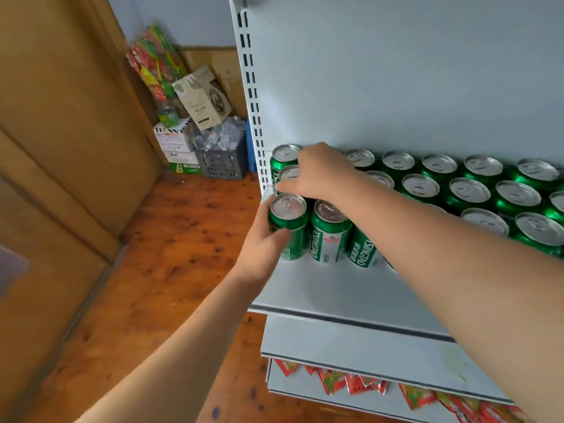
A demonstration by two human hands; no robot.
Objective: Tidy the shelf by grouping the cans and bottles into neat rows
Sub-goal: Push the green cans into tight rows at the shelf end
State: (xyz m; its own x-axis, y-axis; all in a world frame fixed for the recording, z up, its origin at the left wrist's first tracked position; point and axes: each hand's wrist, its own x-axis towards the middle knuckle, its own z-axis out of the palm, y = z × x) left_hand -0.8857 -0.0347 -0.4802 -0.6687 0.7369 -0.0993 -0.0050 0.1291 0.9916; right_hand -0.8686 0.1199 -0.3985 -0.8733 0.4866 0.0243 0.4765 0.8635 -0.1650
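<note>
Several green beer cans with silver tops stand in rows on a pale grey shelf (329,288). My left hand (262,239) grips the front-left can (289,222) at the shelf's left end, fingers and thumb curled round its side. My right hand (317,175) reaches over the rows and holds the second-row can (288,173) behind it by its top. A back-corner can (285,155) stands just beyond. Two more front cans (331,233) stand to the right, partly hidden by my right forearm.
The slotted shelf upright (254,117) borders the cans on the left. A lower shelf holds red snack packets (354,383). On the wooden floor at the back stand cardboard boxes (201,99) and a grey crate (221,161). A wooden door (61,148) fills the left.
</note>
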